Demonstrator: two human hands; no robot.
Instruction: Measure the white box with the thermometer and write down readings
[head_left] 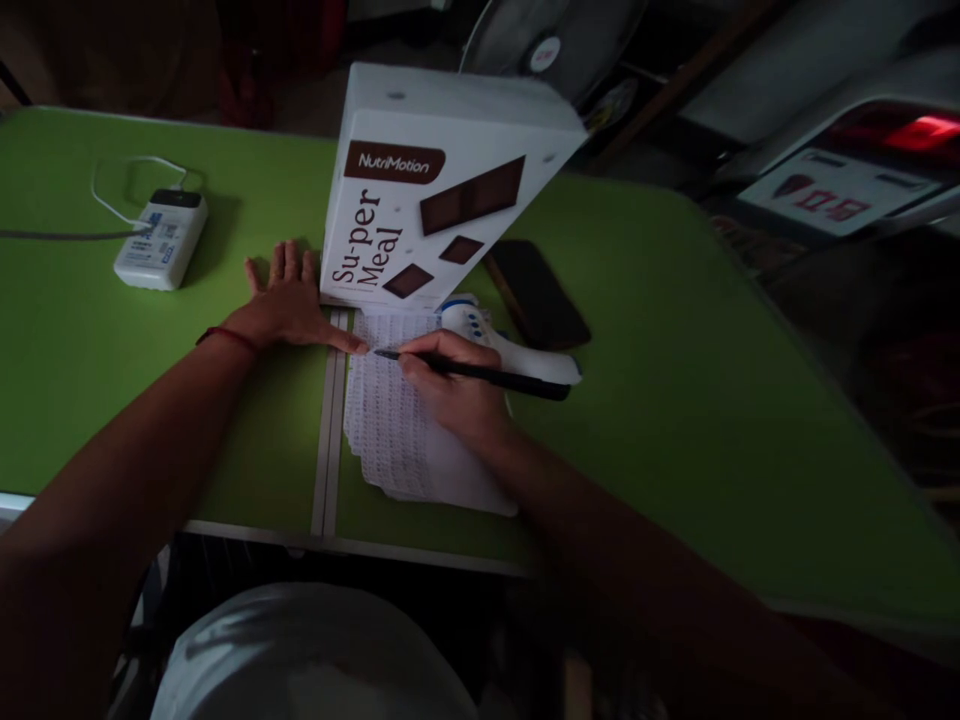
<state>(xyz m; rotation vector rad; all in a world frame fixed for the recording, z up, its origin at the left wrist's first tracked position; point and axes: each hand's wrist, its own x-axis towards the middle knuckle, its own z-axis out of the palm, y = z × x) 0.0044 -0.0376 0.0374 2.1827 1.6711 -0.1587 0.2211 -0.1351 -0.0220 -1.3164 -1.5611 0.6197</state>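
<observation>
My right hand (461, 385) is closed around a black pen (510, 379), its tip over a sheet of paper (390, 430) covered with rows of small handwriting. The paper's right part is blank. My left hand (289, 305) lies flat on the green table with fingers spread, its thumb reaching the paper's left edge close to the pen tip. A white box (427, 190) marked "NutriMotion Su-per Meal" stands upright just behind the paper. Beside my right hand lies a white handheld device (536, 360) with blue buttons, partly hidden by the hand and pen.
The green table (675, 430) has a metal seam (327, 430) left of the paper. A dark phone (538, 295) lies right of the box. At the left, a white power adapter (163, 240) has cables attached. A fan (551, 40) stands behind the table.
</observation>
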